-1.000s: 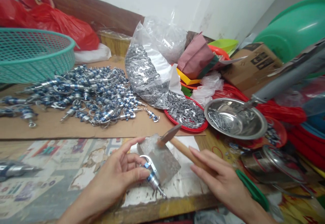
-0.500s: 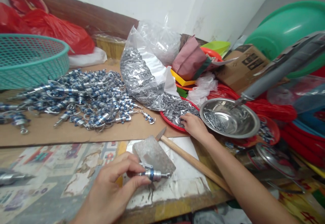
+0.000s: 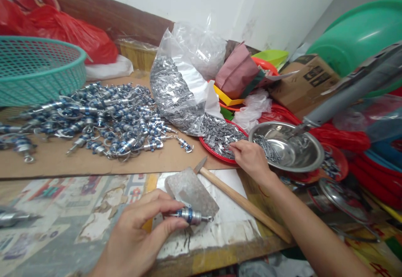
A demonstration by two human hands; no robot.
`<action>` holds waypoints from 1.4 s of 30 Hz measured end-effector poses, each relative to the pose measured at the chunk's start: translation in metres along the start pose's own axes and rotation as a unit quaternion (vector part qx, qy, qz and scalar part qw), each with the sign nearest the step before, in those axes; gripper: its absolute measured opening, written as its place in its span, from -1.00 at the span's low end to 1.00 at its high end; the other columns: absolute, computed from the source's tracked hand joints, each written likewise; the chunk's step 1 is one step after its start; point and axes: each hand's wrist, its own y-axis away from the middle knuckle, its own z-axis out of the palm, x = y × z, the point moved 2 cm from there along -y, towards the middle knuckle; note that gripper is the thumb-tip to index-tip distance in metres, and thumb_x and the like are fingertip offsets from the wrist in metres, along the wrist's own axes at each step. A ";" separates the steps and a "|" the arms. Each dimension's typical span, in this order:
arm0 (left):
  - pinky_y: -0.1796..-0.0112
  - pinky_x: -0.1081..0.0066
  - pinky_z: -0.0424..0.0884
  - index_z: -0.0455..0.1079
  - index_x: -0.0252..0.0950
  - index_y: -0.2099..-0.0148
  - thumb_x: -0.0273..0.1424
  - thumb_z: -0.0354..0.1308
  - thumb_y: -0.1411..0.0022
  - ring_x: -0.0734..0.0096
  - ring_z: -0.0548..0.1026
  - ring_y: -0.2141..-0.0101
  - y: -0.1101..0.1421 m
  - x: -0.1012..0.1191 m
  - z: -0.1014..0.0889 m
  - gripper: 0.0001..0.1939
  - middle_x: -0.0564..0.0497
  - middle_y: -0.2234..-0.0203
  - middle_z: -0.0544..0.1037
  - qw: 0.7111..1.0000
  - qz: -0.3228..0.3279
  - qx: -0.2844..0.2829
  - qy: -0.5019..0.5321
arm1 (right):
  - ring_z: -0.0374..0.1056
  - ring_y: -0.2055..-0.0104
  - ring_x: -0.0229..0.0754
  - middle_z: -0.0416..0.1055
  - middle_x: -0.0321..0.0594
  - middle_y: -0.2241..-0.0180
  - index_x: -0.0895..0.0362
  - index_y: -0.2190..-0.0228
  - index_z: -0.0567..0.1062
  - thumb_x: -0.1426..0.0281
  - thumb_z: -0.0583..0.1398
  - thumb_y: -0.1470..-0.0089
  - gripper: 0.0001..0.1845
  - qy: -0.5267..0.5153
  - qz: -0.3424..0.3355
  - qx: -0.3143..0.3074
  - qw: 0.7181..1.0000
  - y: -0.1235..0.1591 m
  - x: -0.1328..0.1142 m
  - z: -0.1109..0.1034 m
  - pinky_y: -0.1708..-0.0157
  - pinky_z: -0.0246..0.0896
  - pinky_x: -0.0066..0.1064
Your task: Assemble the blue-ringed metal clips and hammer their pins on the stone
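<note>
You are at a cluttered workbench against a pale wall, its near part covered by worn printed paper and a white sheet, its far part by brown cardboard. Your left hand (image 3: 138,235) is low in the middle of the view, thumb and fingers closed on a small silver and blue metal fitting (image 3: 188,215). The fitting lies on its side, long axis running left to right, its narrow tip pointing right, resting against the near edge of a flat grey stone block (image 3: 191,190). Your right hand (image 3: 249,157) is stretched forward and to the right, well apart from the fitting, fingertips bunched together and pressing into a red tray (image 3: 220,156) heaped with small silver pieces; whether they grip a piece cannot be told. So the tray pieces lie forward and right of the fitting, and the right hand is the nearer one to them. Between the two hands a hammer (image 3: 241,201) with a wooden handle lies untouched, its head beside the block. Just right of the tray sits a steel bowl (image 3: 287,149). Behind the tray is a clear plastic bag (image 3: 185,84) of silver pieces. To the left, a pile of finished fittings (image 3: 103,117) spreads over the cardboard, with a green mesh basket (image 3: 37,71) beyond it.
</note>
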 end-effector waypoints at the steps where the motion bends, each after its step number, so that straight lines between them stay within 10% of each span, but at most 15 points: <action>1: 0.39 0.38 0.40 0.61 -0.08 0.38 -0.41 0.32 0.06 0.21 0.53 0.45 0.001 0.000 0.000 -0.87 0.00 0.54 0.62 1.000 0.002 0.012 -0.004 | 0.42 0.28 -0.15 0.53 -0.14 0.32 0.14 0.38 0.56 0.46 0.10 -0.13 -0.79 -0.019 -0.019 -0.003 1.000 0.006 -0.013 -0.005 0.24 0.24 -0.38; 10: 0.39 0.43 0.40 0.57 0.07 0.21 -0.50 0.34 0.07 0.26 0.54 0.44 0.005 0.007 0.002 -0.62 0.09 0.50 0.63 0.997 0.056 0.053 0.001 | 0.33 0.42 -0.16 0.43 -0.15 0.45 0.23 0.37 0.50 0.60 0.03 -0.04 -0.75 -0.142 -0.310 -0.107 0.934 0.071 -0.119 -0.040 0.44 0.19 -0.37; 20: 0.41 0.43 0.37 0.62 -0.01 0.36 -0.43 0.25 -0.03 0.30 0.50 0.47 0.006 0.006 0.001 -0.82 0.04 0.54 0.59 0.999 0.013 0.034 0.018 | 0.35 0.32 -0.18 0.43 -0.17 0.35 0.21 0.29 0.43 0.55 0.04 -0.14 -0.82 -0.217 -0.270 -0.128 0.929 0.075 -0.113 -0.042 0.31 0.29 -0.39; 25: 0.37 0.49 0.36 0.57 -0.10 0.50 -0.32 0.26 -0.01 0.34 0.49 0.43 0.005 0.010 -0.005 -0.92 0.09 0.53 0.57 0.992 -0.095 0.010 0.079 | 0.40 0.30 -0.21 0.48 -0.11 0.35 0.24 0.25 0.42 0.51 0.08 -0.17 -0.87 -0.232 -0.356 0.042 0.904 0.081 -0.111 -0.038 0.30 0.37 -0.42; 29: 0.30 0.53 0.32 0.53 -0.10 0.46 -0.34 0.21 -0.07 0.39 0.48 0.36 0.004 0.016 -0.008 -0.90 0.12 0.47 0.54 0.998 -0.061 -0.009 0.030 | 0.46 0.34 -0.17 0.52 -0.04 0.37 0.29 0.31 0.49 0.56 0.07 -0.17 -0.82 -0.189 -0.422 0.120 0.879 0.082 -0.109 -0.032 0.35 0.42 -0.41; 42: 0.19 0.63 0.37 0.55 -0.06 0.31 -0.44 0.20 -0.10 0.37 0.59 0.30 0.008 0.012 -0.010 -0.85 0.13 0.32 0.66 0.992 0.086 0.009 -0.094 | 0.48 0.29 -0.13 0.55 0.02 0.28 0.34 0.30 0.53 0.56 0.04 -0.19 -0.74 -0.174 -0.423 0.106 0.883 0.083 -0.107 -0.040 0.32 0.45 -0.37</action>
